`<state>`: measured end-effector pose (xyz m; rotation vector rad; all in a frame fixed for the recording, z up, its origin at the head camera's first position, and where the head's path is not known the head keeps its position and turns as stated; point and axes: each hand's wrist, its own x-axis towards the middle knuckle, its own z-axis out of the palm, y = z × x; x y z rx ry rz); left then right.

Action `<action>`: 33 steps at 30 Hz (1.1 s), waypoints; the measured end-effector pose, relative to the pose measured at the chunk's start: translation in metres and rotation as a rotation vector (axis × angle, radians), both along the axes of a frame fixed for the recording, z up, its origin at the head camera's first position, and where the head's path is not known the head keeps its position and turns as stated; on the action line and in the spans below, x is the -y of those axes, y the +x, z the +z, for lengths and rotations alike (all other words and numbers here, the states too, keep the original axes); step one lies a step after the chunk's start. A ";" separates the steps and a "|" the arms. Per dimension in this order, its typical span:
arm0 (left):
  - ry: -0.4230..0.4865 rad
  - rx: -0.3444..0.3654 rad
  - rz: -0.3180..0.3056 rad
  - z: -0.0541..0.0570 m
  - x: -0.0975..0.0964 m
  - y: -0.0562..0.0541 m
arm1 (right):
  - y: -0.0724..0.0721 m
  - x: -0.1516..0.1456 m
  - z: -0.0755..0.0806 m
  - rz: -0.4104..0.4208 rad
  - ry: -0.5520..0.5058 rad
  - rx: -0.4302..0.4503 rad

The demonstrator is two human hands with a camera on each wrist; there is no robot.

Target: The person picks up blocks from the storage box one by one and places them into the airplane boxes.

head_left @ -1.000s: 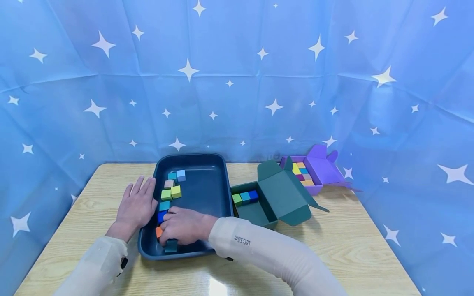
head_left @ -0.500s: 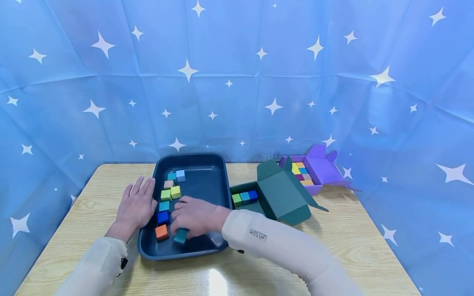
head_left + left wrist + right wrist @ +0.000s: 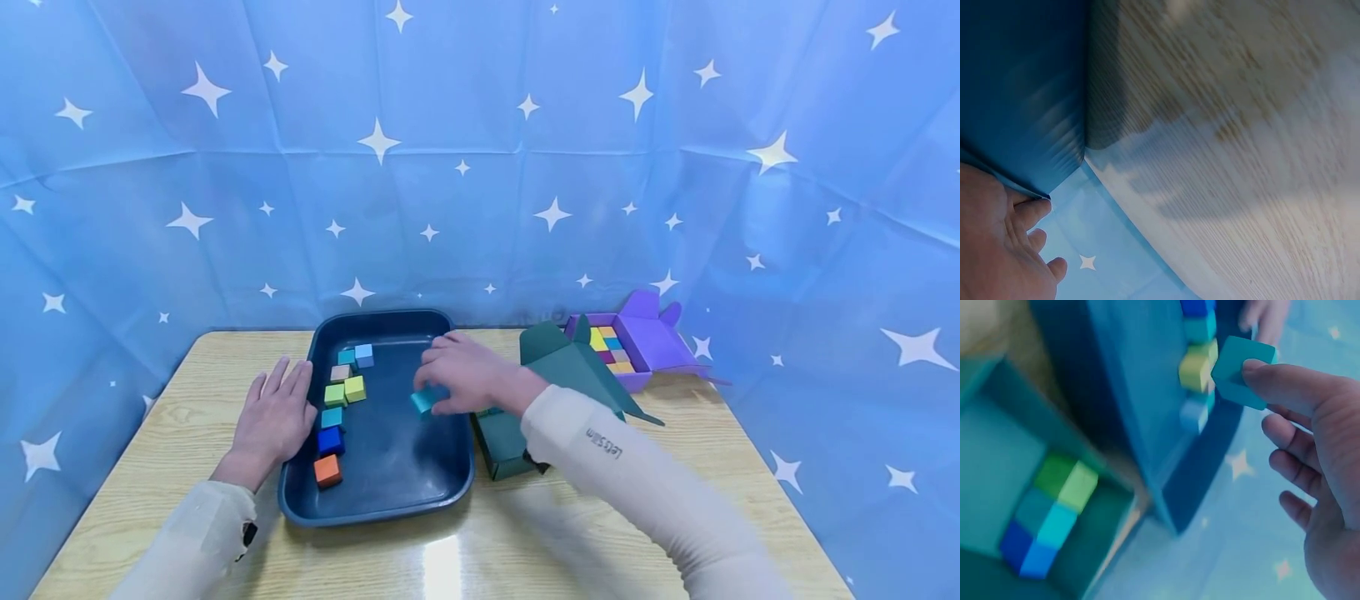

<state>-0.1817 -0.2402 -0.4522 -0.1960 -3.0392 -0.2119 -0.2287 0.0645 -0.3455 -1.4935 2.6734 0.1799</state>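
Note:
A teal cube (image 3: 1235,378) is pinched between the thumb and fingers of my right hand (image 3: 468,375). In the head view, the cube hangs above the right part of a dark blue tray (image 3: 390,492). My left hand (image 3: 273,421) rests against the tray's left rim, its fingers extended. Along the tray's left side lie an orange cube (image 3: 327,472), a blue cube (image 3: 330,441), two teal cubes, a green cube (image 3: 335,395), a yellow cube (image 3: 355,388), a beige cube (image 3: 341,373) and a light blue cube (image 3: 363,356).
Right of the tray stands an open green box (image 3: 506,446), mostly behind my right arm; the right wrist view shows a green, a teal and a blue cube in it. Farther back is an open purple box (image 3: 637,382) with several cubes. A starry blue curtain (image 3: 480,192) backs the table.
The right hand has lifted the teal cube from the tray's near left part and carried it right and away from me. My left hand has stayed at the rim.

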 end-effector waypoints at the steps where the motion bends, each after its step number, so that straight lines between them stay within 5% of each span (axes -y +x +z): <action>1: 0.000 0.001 -0.001 0.000 0.000 0.000 | -0.003 -0.007 0.002 -0.020 -0.010 -0.002; 12: -0.001 0.015 0.000 0.000 0.003 0.003 | -0.014 -0.065 -0.003 -0.230 -0.022 0.045; 33: 0.005 0.005 0.015 0.000 0.001 0.004 | 0.004 -0.080 -0.053 -0.237 0.009 -0.007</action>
